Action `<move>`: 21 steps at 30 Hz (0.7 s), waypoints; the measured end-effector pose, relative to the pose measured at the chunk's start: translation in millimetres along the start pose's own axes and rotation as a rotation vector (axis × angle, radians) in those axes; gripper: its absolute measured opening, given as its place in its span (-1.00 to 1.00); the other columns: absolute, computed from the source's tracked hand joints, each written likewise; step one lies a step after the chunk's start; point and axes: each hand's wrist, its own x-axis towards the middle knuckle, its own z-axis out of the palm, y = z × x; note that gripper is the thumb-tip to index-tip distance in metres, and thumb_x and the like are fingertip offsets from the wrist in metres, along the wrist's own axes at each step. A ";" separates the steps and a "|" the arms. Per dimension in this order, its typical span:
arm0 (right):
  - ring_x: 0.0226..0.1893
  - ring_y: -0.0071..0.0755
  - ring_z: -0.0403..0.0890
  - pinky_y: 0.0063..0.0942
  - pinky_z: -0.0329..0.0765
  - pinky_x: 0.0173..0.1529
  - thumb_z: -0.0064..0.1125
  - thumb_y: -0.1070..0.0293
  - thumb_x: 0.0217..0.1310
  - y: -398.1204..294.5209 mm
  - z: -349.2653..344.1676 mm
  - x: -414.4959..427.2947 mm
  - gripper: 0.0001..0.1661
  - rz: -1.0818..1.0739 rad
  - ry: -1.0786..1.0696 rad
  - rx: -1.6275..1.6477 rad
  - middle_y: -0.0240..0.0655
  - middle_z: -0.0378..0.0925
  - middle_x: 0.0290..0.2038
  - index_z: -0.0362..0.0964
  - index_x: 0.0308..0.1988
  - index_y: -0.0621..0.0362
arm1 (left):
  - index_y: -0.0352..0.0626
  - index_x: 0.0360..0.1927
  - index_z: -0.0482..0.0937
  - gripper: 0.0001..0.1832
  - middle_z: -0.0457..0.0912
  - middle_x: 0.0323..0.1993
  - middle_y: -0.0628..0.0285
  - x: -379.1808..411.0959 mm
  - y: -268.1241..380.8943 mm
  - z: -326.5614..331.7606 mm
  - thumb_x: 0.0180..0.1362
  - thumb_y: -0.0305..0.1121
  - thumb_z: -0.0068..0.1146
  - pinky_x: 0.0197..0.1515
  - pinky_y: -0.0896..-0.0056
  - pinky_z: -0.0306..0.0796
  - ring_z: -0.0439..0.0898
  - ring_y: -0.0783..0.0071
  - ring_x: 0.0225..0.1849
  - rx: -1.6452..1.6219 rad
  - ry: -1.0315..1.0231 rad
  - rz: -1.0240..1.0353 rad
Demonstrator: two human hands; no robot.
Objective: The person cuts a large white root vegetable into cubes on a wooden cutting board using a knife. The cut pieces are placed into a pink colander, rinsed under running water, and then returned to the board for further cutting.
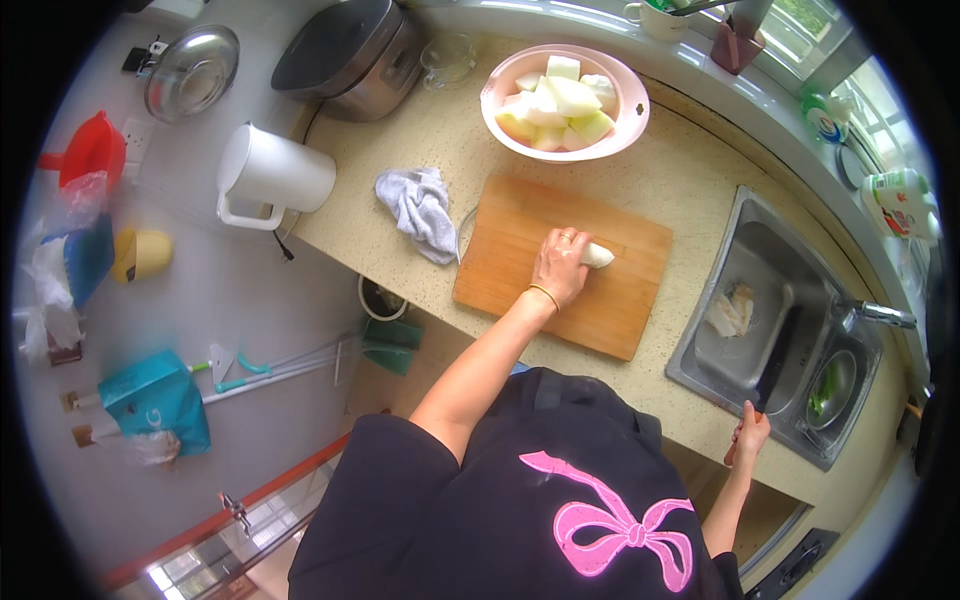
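Observation:
My left hand [559, 266] presses a peeled white vegetable piece [599, 256] down on the wooden cutting board [517, 217]. Most of that piece is hidden beneath my fingers. Off to the right, at the front rim of the sink, my right hand [750, 433] grips a knife [775, 369] by its handle. Its dark blade reaches out over the sink, apart from the board. Beyond the board stands a pink plastic basin [561, 154] heaped with pale green-white melon-like chunks [570, 97].
A grey cloth [418, 210] lies left of the board. Farther left are a white electric kettle [281, 169] and a rice cooker [345, 60]. The steel sink [757, 251] holds pale scraps [729, 311] and, in its smaller bowl, a strainer with green vegetables [827, 388]. A faucet [885, 313] projects there.

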 end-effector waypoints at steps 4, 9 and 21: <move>-0.86 -0.69 0.18 -0.64 0.11 -0.80 0.14 0.25 0.17 -25.8 25.4 -58.2 -0.71 -0.029 -0.001 0.045 -0.55 0.18 -0.78 0.24 -0.51 0.07 | -0.10 -0.17 0.49 -0.60 0.49 -0.22 0.15 -1.8 -6.4 -11.0 -0.17 -0.42 0.26 -0.03 0.17 0.36 0.43 0.08 -0.09 -0.118 0.018 -0.060; -0.83 -0.73 0.20 -0.68 0.14 -0.77 0.13 0.30 0.18 -61.7 68.7 -110.8 -0.81 -0.093 -0.079 0.231 -0.56 0.22 -0.76 0.33 -0.39 0.14 | -0.24 -0.19 0.51 -0.61 0.59 -0.29 0.18 -18.1 -28.3 -20.0 -0.08 -0.31 0.33 -0.22 0.42 0.44 0.55 0.42 -0.27 -0.596 0.031 -0.397; -0.80 -0.72 0.25 -0.69 0.20 -0.73 0.14 0.37 0.16 -90.7 142.7 -156.2 -0.85 -0.141 -0.241 0.271 -0.52 0.30 -0.71 0.38 -0.35 0.20 | -0.19 -0.16 0.34 -0.64 0.53 -0.23 0.21 -2.3 -77.3 -54.3 0.05 -0.36 0.25 -0.32 0.54 0.45 0.54 0.55 -0.27 -1.089 0.209 -0.336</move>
